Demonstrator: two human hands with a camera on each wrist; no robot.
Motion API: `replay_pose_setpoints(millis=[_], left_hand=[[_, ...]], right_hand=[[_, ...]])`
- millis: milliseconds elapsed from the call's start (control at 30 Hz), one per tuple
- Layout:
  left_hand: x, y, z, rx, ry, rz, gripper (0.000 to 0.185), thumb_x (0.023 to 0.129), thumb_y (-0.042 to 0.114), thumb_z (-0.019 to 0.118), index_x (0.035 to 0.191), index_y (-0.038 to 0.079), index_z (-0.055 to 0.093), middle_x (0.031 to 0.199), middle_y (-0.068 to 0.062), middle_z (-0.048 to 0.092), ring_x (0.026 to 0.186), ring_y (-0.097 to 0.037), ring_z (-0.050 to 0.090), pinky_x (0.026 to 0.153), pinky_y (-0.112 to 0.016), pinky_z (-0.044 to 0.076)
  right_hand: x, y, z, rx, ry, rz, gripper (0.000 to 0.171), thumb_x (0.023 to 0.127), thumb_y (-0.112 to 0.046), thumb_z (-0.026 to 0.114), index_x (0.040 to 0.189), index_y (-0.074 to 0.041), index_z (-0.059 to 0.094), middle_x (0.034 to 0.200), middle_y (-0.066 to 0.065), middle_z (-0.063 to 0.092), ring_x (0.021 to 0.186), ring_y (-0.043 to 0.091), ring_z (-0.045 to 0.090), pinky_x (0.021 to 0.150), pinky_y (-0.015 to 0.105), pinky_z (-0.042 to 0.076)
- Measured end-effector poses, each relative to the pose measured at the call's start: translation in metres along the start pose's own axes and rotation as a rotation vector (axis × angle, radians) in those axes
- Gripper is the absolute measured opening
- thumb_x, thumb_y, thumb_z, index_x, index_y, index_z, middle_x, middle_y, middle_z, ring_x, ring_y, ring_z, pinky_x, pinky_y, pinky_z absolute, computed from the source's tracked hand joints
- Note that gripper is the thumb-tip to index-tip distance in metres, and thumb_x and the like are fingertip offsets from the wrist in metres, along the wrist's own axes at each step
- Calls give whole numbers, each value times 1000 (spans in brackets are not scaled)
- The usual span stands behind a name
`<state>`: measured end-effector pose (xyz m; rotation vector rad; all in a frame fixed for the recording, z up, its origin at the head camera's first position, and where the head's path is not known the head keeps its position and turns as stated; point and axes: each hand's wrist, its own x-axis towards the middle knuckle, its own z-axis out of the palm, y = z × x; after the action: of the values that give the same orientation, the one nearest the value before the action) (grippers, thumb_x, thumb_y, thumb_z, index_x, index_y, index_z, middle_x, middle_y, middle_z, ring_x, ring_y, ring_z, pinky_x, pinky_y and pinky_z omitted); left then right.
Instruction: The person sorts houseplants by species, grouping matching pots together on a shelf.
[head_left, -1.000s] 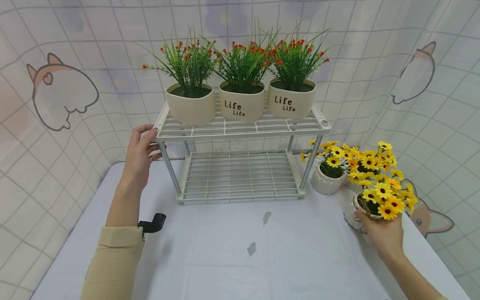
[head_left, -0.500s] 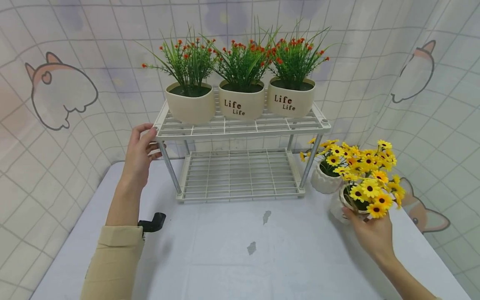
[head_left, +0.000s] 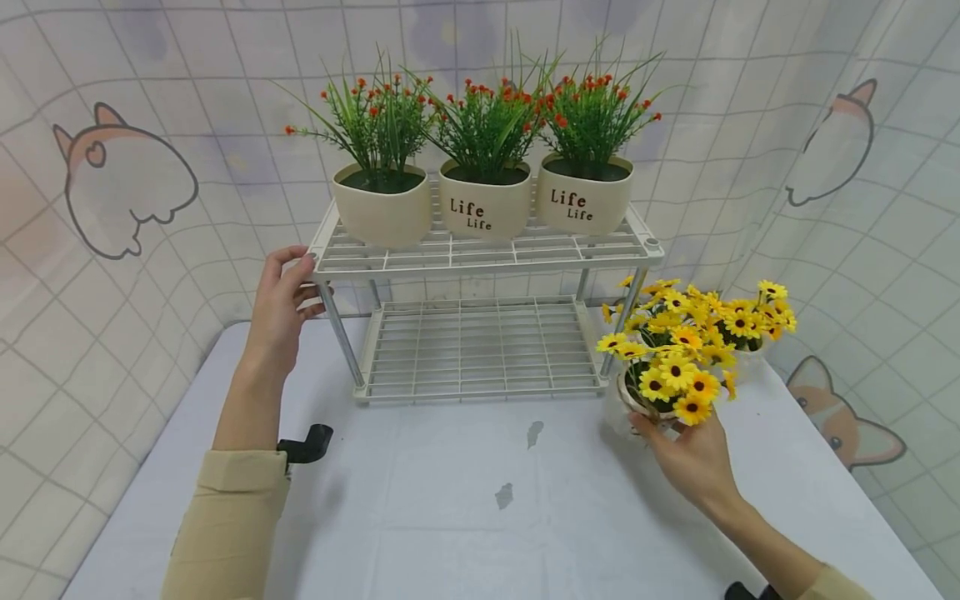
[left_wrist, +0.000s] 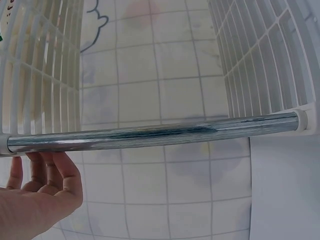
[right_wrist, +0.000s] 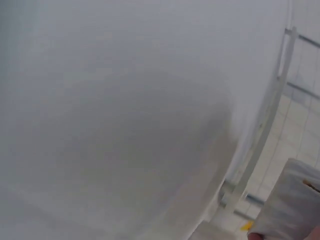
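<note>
One small white pot of yellow daisies (head_left: 663, 379) sits gripped in the right hand (head_left: 693, 458), upright, stems pointing up, just right of the rack (head_left: 480, 250). It looks light, top-heavy; better held by the pot body than the floppy blooms. Left hand (head_left: 279, 310) grasps the rack's corner.

A pale checked curtain (head_left: 750, 125) with cartoon animal prints fills the frame's top and sides; below, a white-covered surface (head_left: 465, 500) with scuffed patches, evenly lit.
</note>
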<state>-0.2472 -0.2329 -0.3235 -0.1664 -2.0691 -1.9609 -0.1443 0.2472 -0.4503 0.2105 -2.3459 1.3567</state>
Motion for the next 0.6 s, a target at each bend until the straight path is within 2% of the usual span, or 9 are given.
replay_pose_setpoints(millis=[200,433,600], left_hand=[[0,0,0,2,-5,2,35,109,43,47,138,24,42,120,0,56,108,-19,53,91,-38,37],[-1,0,0,-4,-17,-7,34,109,43,47,137,25,42,120,0,56,110,-21,53,91,-38,36],[-1,2,-1,1,-11,-9,35,109,44,47,137,25,42,121,-2,56,109,-20,53,91,-38,37]], right_hand=[[7,-14,27,63,-62,-70,70,85,0,83,144,-9,47,131,3,58,111,5,59,83,20,53],[17,-29,57,91,-115,-123,76,83,-2,86,146,-12,46,137,1,58,122,15,55,97,19,43],[28,-38,79,149,-158,-150,75,83,-3,86,147,-12,46,140,3,56,130,21,53,106,32,42]])
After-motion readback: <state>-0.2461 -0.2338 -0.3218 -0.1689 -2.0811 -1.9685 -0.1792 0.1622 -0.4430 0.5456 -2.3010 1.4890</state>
